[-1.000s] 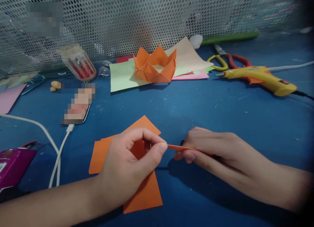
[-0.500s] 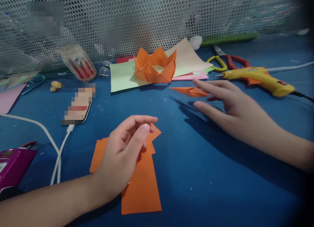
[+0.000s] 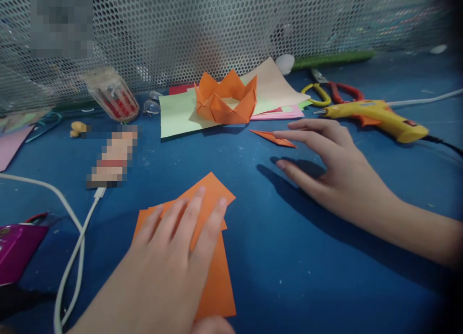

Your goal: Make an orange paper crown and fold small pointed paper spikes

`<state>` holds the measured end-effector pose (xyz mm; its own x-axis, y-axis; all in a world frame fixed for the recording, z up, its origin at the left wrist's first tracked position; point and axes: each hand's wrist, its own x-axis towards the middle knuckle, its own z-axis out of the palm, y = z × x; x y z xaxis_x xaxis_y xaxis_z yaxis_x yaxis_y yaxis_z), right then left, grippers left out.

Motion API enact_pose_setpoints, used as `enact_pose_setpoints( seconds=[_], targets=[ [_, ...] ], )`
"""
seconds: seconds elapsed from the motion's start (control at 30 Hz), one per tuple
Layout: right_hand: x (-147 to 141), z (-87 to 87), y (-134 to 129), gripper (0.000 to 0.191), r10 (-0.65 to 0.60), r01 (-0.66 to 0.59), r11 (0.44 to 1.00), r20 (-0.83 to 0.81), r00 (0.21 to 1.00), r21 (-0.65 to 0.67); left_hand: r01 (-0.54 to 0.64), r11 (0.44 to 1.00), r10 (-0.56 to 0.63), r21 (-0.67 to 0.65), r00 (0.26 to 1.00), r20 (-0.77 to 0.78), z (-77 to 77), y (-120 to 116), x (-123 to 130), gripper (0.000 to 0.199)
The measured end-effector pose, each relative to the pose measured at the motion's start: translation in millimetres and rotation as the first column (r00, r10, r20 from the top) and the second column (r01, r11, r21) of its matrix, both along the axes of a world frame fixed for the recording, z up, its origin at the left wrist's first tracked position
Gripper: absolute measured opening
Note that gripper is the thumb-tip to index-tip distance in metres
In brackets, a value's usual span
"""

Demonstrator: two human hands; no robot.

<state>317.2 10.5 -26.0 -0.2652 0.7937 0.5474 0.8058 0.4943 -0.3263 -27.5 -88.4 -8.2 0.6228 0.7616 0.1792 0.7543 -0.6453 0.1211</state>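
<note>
Keeping the narrow folded orange piece [image 3: 276, 140] crisp calls for a light touch: it lies on the blue surface [image 3: 289, 257], its near edge overlapped by the right hand [image 3: 336, 165], whose thumb and fingers are parted, pinching nothing; whether a fingertip presses it, I cannot tell. The left hand [image 3: 162, 271] is spread palm-down over the orange sheets [image 3: 222, 276], where even pressure should avoid stray creases. Beyond stands a pointed orange ring [image 3: 222, 114] on coloured papers [image 3: 177, 117].

Orange sheets [image 3: 218, 281] partly covered, phone screen [image 3: 114, 155] pixelated, purple object [image 3: 22, 252] cut off at left
</note>
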Motion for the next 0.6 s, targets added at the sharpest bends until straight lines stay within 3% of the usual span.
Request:
enact_pose_setpoints(
  seconds=[0.07, 0.17, 0.27, 0.37, 0.5, 0.6],
  targets=[
    [-1.9, 0.6, 1.3, 0.044, -0.015, 0.015, 1.0, -0.01, 1.0, 0.01, 0.03, 0.999, -0.031, -0.022, 0.998, -0.061, -1.5, -2.6, -13.1, 0.14],
    [-2.5, -0.4, 1.5, 0.046, -0.054, 0.054, 0.998, -0.014, 0.998, 0.01, 0.062, 0.997, -0.065, -0.05, 0.996, -0.053, 2.9, 1.9, -22.6, 0.119],
    [-1.1, -4.9, 1.8, 0.052, -0.083, 0.083, 0.996, -0.004, 0.997, -0.021, 0.046, 0.998, -0.046, -0.041, 0.999, -0.016, 17.9, 13.4, -19.3, 0.095],
    [-2.0, -8.1, 3.3, 0.053, -0.091, 0.091, 0.995, 0.005, 0.996, -0.035, 0.013, 0.988, -0.01, -0.154, 1.0, 0.02, 40.8, 28.6, -7.4, 0.083],
    [-8.9, -1.4, 0.4, 0.043, 0.027, -0.027, 1.0, -0.001, 1.0, 0.008, -0.007, 0.929, 0.061, -0.37, 0.989, 0.134, 62.0, 47.3, 13.5, 0.047],
    [-15.1, 7.5, -11.3, 0.038, 0.205, -0.205, 0.976, 0.008, 0.979, 0.068, 0.003, 0.841, 0.199, -0.542, 0.929, 0.313, 59.6, 51.8, 25.4, 0.029]
  ],
)
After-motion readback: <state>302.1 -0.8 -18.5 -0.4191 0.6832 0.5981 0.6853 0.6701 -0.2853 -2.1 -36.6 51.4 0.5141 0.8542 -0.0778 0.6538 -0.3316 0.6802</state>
